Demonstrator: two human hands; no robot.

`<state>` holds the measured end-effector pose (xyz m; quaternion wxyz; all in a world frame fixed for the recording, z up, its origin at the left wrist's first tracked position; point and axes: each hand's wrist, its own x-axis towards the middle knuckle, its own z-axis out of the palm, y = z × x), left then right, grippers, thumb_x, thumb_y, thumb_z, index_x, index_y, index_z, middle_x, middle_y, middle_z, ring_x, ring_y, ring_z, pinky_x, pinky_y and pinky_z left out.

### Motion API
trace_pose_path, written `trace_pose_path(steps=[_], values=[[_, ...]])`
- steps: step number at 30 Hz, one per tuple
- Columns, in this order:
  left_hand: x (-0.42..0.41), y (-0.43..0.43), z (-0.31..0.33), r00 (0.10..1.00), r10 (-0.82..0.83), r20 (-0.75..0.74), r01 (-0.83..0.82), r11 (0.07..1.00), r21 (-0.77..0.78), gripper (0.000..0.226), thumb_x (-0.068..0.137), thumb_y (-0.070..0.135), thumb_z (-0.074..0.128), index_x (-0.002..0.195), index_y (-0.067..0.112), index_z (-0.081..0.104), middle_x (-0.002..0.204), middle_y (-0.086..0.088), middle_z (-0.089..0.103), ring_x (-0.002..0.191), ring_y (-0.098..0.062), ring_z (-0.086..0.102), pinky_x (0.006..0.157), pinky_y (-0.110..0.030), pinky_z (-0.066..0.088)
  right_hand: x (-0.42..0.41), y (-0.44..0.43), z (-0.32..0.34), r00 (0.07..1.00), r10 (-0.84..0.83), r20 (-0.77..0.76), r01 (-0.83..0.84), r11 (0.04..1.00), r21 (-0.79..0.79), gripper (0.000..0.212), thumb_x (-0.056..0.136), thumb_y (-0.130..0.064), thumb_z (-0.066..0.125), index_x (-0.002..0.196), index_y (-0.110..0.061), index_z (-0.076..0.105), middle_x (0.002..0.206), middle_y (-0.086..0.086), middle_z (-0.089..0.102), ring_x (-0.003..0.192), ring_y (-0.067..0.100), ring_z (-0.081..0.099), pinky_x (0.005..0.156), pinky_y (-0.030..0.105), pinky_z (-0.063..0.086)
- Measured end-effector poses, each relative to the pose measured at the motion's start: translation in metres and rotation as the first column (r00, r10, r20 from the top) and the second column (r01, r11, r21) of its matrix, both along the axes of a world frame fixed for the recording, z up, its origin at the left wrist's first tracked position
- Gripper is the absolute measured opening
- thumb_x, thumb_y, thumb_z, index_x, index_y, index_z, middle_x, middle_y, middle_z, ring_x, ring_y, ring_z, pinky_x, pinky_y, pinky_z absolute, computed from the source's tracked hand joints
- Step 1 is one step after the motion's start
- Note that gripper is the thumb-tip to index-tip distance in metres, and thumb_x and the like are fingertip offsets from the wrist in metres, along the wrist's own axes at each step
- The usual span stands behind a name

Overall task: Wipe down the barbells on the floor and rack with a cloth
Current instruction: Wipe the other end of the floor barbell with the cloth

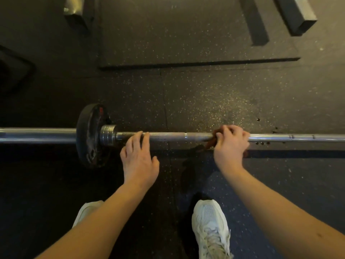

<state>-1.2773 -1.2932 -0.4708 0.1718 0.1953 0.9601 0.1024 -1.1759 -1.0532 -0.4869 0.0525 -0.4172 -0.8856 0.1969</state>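
A steel barbell lies across the dark rubber floor from left to right, with one black weight plate on its left sleeve. My right hand grips a reddish-brown cloth wrapped round the shaft, right of the middle. Most of the cloth is hidden under my fingers. My left hand rests on the shaft just right of the collar, its fingers straight and laid over the bar.
My white shoes stand on the floor just below the bar. A raised rubber mat lies beyond the barbell. Dark metal rack feet stand at the top right and another post base at the top left.
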Motion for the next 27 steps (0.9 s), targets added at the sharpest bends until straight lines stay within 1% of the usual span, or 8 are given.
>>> trace_pose_path(steps=[2,5,9,13,16,18,22,27], values=[[-0.001,-0.005,-0.001,1.0,0.012,-0.002,-0.012,1.0,0.015,0.085,0.095,0.037,0.063,0.163,0.02,0.013,0.167,-0.002,0.011,0.156,-0.023,0.008,0.125,-0.05,0.018,-0.015,-0.026,0.001,0.993,0.117,-0.014,-0.117,0.993,-0.002,0.028,0.104,-0.029,0.048,0.123,-0.019,0.065,0.137,0.003,0.049,0.129,0.025,0.034,0.108,0.046,0.03],[-0.002,-0.008,-0.002,1.0,0.015,0.0,-0.015,1.0,0.007,0.087,0.095,0.034,0.064,0.163,0.019,0.012,0.168,-0.003,0.01,0.156,-0.023,0.007,0.125,-0.05,0.019,-0.035,-0.057,0.0,0.96,0.275,-0.046,-0.277,0.961,-0.02,0.031,0.104,-0.026,0.048,0.132,-0.019,0.06,0.14,0.001,0.048,0.128,0.022,0.035,0.109,0.042,0.029],[0.001,-0.008,-0.003,1.0,0.001,0.004,-0.001,1.0,-0.015,0.091,0.094,0.032,0.066,0.164,0.018,0.008,0.168,-0.003,0.006,0.157,-0.024,0.005,0.125,-0.05,0.02,-0.018,-0.031,-0.001,0.906,0.422,-0.023,-0.419,0.904,0.09,0.038,0.101,-0.022,0.056,0.138,-0.014,0.06,0.137,0.002,0.055,0.123,0.024,0.042,0.106,0.042,0.036],[0.002,-0.009,-0.003,1.0,-0.001,0.004,0.001,0.999,-0.034,0.093,0.095,0.034,0.063,0.164,0.019,0.003,0.168,-0.002,0.001,0.156,-0.023,0.001,0.125,-0.05,0.02,0.025,0.02,-0.013,0.962,0.262,-0.079,-0.239,0.946,0.22,0.034,0.094,-0.01,0.064,0.128,-0.009,0.068,0.128,0.007,0.063,0.11,0.03,0.047,0.095,0.046,0.043],[0.002,-0.011,-0.002,1.0,-0.003,0.002,0.003,1.0,-0.022,0.092,0.096,0.034,0.063,0.163,0.02,0.003,0.169,-0.002,0.001,0.156,-0.022,0.001,0.125,-0.049,0.019,0.035,0.03,-0.013,0.986,0.13,-0.104,-0.109,0.977,0.185,0.03,0.096,-0.007,0.062,0.125,-0.007,0.069,0.128,0.008,0.063,0.109,0.033,0.046,0.091,0.051,0.044],[0.0,-0.013,-0.001,1.0,-0.008,-0.012,0.008,1.0,-0.017,0.091,0.095,0.033,0.064,0.163,0.02,0.005,0.169,-0.002,0.004,0.157,-0.022,0.003,0.125,-0.048,0.019,0.027,0.018,-0.01,0.987,0.105,-0.124,-0.086,0.985,0.149,0.028,0.098,-0.008,0.059,0.123,-0.008,0.07,0.128,0.007,0.062,0.109,0.033,0.046,0.089,0.05,0.042],[-0.005,-0.018,-0.002,0.999,-0.032,-0.027,0.031,0.999,-0.04,0.088,0.096,0.034,0.061,0.163,0.021,0.006,0.169,0.0,0.007,0.156,-0.021,0.007,0.125,-0.046,0.017,-0.015,-0.037,-0.008,0.941,0.329,-0.077,-0.322,0.943,0.089,0.033,0.097,-0.013,0.057,0.129,-0.014,0.067,0.13,0.004,0.059,0.115,0.03,0.046,0.098,0.047,0.04],[-0.013,-0.021,-0.001,0.998,-0.002,-0.063,-0.001,0.998,-0.055,0.084,0.094,0.032,0.064,0.162,0.021,0.016,0.167,0.001,0.018,0.155,-0.02,0.014,0.124,-0.046,0.02,-0.082,-0.102,0.004,0.788,0.614,-0.036,-0.613,0.789,0.044,0.042,0.096,-0.02,0.062,0.138,-0.017,0.06,0.134,0.003,0.055,0.121,0.026,0.044,0.103,0.044,0.04]])
